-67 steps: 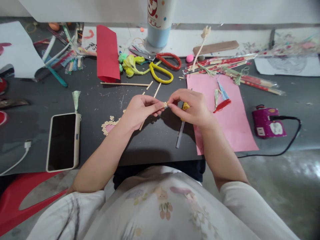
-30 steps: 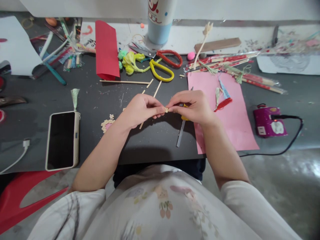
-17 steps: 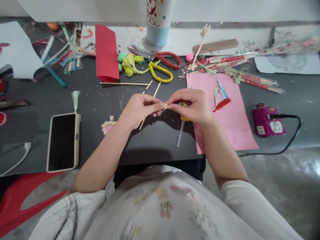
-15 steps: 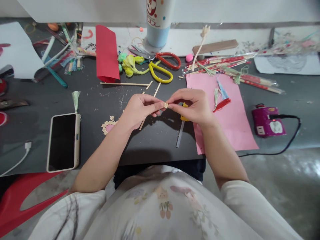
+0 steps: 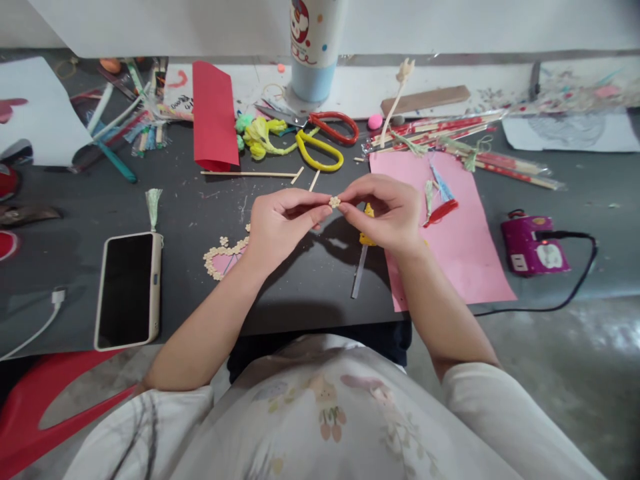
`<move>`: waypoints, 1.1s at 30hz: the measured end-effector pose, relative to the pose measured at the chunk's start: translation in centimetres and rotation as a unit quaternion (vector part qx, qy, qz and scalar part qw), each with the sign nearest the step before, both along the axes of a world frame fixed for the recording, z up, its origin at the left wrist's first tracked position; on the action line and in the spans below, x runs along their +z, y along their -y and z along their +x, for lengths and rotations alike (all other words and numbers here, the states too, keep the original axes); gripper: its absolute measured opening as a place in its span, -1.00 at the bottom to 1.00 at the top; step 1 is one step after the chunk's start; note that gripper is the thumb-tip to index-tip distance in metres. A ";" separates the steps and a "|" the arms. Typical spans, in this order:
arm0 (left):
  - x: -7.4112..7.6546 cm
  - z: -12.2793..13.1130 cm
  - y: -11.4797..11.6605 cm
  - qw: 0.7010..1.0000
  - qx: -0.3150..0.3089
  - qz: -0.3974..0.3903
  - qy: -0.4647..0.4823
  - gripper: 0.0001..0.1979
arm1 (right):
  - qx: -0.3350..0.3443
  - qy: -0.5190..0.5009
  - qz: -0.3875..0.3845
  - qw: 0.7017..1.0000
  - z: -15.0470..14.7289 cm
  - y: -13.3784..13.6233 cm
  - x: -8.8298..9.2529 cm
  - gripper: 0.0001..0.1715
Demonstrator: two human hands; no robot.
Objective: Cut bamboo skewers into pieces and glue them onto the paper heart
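Between the fingertips of both hands is a tiny pale flower (image 5: 335, 201), made of small round pieces. My left hand (image 5: 283, 223) pinches its left side with thumb and forefinger, and my right hand (image 5: 383, 210) pinches its right side. Partly behind my left wrist lies a pink heart shape (image 5: 216, 261) edged with similar pale flowers, and one loose flower (image 5: 224, 241) sits just above it. Under my right hand is a yellow piece (image 5: 367, 227) with a clear stick (image 5: 359, 272). Thin wooden sticks (image 5: 250, 174) lie beyond my hands.
Scissors (image 5: 320, 148) with red and yellow handles lie behind my hands, near a red folded card (image 5: 215, 120) and a tumbler (image 5: 314, 73). A phone (image 5: 127, 290) is at left. Pink paper (image 5: 465, 247) with tassels and a purple box (image 5: 535, 245) with a cable are at right.
The small flower has turned to face upward, and both hands have shifted slightly. A thin stick that showed below my left hand is no longer visible there.
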State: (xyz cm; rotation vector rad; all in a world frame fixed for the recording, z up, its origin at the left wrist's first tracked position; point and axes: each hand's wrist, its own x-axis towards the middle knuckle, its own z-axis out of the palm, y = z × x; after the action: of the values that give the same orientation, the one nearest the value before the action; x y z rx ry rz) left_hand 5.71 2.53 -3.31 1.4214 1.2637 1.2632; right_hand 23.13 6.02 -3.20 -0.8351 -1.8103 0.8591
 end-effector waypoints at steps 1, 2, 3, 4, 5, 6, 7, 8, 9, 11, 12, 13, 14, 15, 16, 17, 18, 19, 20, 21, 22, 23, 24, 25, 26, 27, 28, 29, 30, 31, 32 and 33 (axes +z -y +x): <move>0.1 0.0 0.1 0.999 0.010 0.027 -0.033 -0.78 | -0.003 -0.003 -0.002 1.000 -0.1 0.0 0.0 -0.88; 0.2 0.1 0.2 0.996 0.021 0.055 -0.066 -0.80 | -0.004 -0.006 -0.005 1.000 -0.1 0.1 0.0 -0.87; 0.2 0.1 0.3 0.991 0.033 0.082 -0.097 -0.83 | -0.002 -0.008 -0.009 1.000 -0.2 0.1 -0.1 -0.85; 0.3 0.1 0.4 0.985 0.044 0.107 -0.125 -0.85 | 0.000 -0.011 -0.013 1.000 -0.2 0.1 -0.1 -0.83; 0.4 0.1 0.5 0.979 0.053 0.127 -0.148 -0.87 | 0.002 -0.013 -0.016 1.000 -0.3 0.1 -0.1 -0.81; 0.4 0.1 0.5 0.974 0.060 0.143 -0.165 -0.88 | 0.004 -0.015 -0.018 1.000 -0.3 0.1 -0.2 -0.79; 0.4 0.2 0.5 0.969 0.066 0.157 -0.178 -0.89 | 0.007 -0.017 -0.017 1.000 -0.3 0.1 -0.2 -0.78; 0.5 0.2 0.5 0.966 0.070 0.167 -0.187 -0.89 | 0.010 -0.020 -0.014 1.000 -0.3 0.0 -0.2 -0.77; 0.5 0.2 0.5 0.963 0.074 0.175 -0.192 -0.90 | 0.014 -0.024 -0.010 1.000 -0.3 0.0 -0.2 -0.78; 0.5 0.2 0.5 0.959 0.081 0.188 -0.198 -0.91 | 0.022 -0.030 -0.004 0.999 -0.3 -0.1 -0.2 -0.80; 0.5 0.2 0.5 0.957 0.084 0.195 -0.199 -0.92 | 0.025 -0.032 -0.003 0.999 -0.2 -0.1 -0.2 -0.81; 0.5 0.2 0.5 0.955 0.085 0.202 -0.199 -0.92 | 0.027 -0.032 -0.005 0.999 -0.2 -0.2 -0.2 -0.81; 0.5 0.2 0.5 0.954 0.084 0.208 -0.199 -0.92 | 0.028 -0.031 -0.009 0.999 -0.2 -0.2 -0.3 -0.80; 0.6 0.2 0.5 0.952 0.085 0.213 -0.201 -0.91 | 0.029 -0.031 -0.014 0.999 -0.2 -0.2 -0.3 -0.80; 0.6 0.2 0.5 0.951 0.086 0.215 -0.204 -0.91 | 0.031 -0.032 -0.021 0.999 -0.2 -0.2 -0.3 -0.80; 0.6 0.2 0.5 0.951 0.087 0.213 -0.208 -0.91 | 0.032 -0.034 -0.030 0.998 -0.2 -0.2 -0.3 -0.80; 0.5 0.2 0.5 0.950 0.089 0.210 -0.212 -0.91 | 0.034 -0.040 -0.040 0.998 -0.3 -0.2 -0.3 -0.80; 0.5 0.2 0.5 0.950 0.090 0.208 -0.215 -0.91 | 0.036 -0.048 -0.049 0.997 -0.3 -0.1 -0.3 -0.80; 0.5 0.2 0.5 0.950 0.090 0.210 -0.214 -0.91 | 0.038 -0.058 -0.058 0.996 -0.4 -0.1 -0.4 -0.80; 0.4 0.1 0.5 0.950 0.089 0.214 -0.211 -0.92 | 0.040 -0.068 -0.066 0.995 -0.4 -0.1 -0.4 -0.80; 0.3 0.1 0.5 0.950 0.087 0.218 -0.207 -0.92 | 0.041 -0.076 -0.073 0.994 -0.5 -0.1 -0.4 -0.80; 0.2 0.1 0.5 0.950 0.086 0.221 -0.203 -0.92 | 0.041 -0.081 -0.079 0.993 -0.6 0.0 -0.5 -0.80; 0.1 0.1 0.5 0.951 0.086 0.221 -0.200 -0.92 | 0.041 -0.084 -0.087 0.992 -0.6 0.0 -0.5 -0.79; 0.1 0.1 0.5 0.952 0.086 0.217 -0.200 -0.92 | 0.041 -0.085 -0.095 0.991 -0.7 0.0 -0.5 -0.78; 0.0 0.1 0.5 0.953 0.087 0.212 -0.201 -0.92 | 0.042 -0.086 -0.102 0.990 -0.7 0.0 -0.6 -0.76; -0.1 0.1 0.5 0.953 0.087 0.208 -0.202 -0.92 | 0.043 -0.087 -0.110 0.989 -0.7 0.0 -0.6 -0.75; -0.1 0.1 0.5 0.954 0.088 0.207 -0.200 -0.92 | 0.044 -0.090 -0.117 0.988 -0.8 -0.1 -0.6 -0.74; -0.1 0.2 0.5 0.954 0.088 0.207 -0.198 -0.92 | 0.046 -0.094 -0.123 0.987 -0.8 -0.1 -0.6 -0.73; -0.1 0.2 0.5 0.954 0.088 0.209 -0.194 -0.93 | 0.047 -0.099 -0.129 0.986 -0.8 -0.1 -0.7 -0.73; -0.1 0.2 0.5 0.955 0.088 0.214 -0.187 -0.93 | 0.050 -0.105 -0.133 0.984 -0.9 -0.1 -0.7 -0.74; 0.0 0.3 0.5 0.955 0.086 0.219 -0.179 -0.93 | 0.052 -0.112 -0.136 0.983 -0.9 -0.1 -0.6 -0.74; 0.0 0.3 0.5 0.956 0.084 0.223 -0.172 -0.93 | 0.055 -0.119 -0.139 0.982 -0.9 -0.1 -0.6 -0.75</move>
State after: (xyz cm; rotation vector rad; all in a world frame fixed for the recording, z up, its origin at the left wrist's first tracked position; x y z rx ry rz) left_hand 5.98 2.00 -3.31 1.9563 1.4077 1.5326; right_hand 22.23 6.11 -3.83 -0.7725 -1.5591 1.2492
